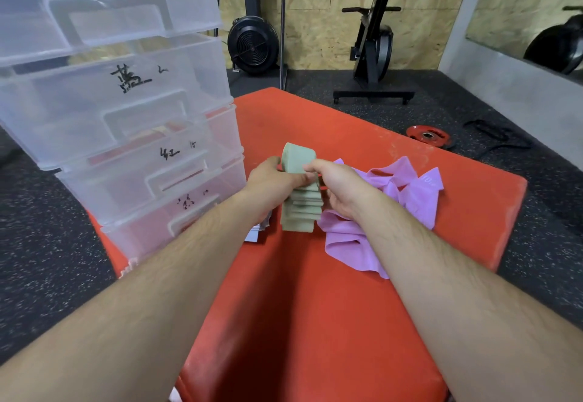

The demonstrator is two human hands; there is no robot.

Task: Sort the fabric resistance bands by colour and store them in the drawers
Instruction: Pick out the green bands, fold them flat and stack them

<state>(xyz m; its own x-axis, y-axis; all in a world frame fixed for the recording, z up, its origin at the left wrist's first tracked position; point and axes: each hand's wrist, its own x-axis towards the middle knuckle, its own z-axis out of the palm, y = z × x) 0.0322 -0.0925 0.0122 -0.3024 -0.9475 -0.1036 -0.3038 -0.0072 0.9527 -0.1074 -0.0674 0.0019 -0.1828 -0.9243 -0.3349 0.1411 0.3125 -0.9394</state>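
Clear plastic drawers (126, 118) stacked at the left edge of the red counter (315, 307), fronts marked in black handwriting, contents impossible to tell through the cloudy walls. Mid-counter, a folded stack of green bands (299, 209) gripped together by left hand (271, 181) and right hand (340, 190). Loose pink bands (407, 200) heaped just right.

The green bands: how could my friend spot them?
Find the big red block beside the clear drawers. Near its middle, the left hand and right hand hold the green bands. They are a neat folded stack, unlike the crumpled pink bands.
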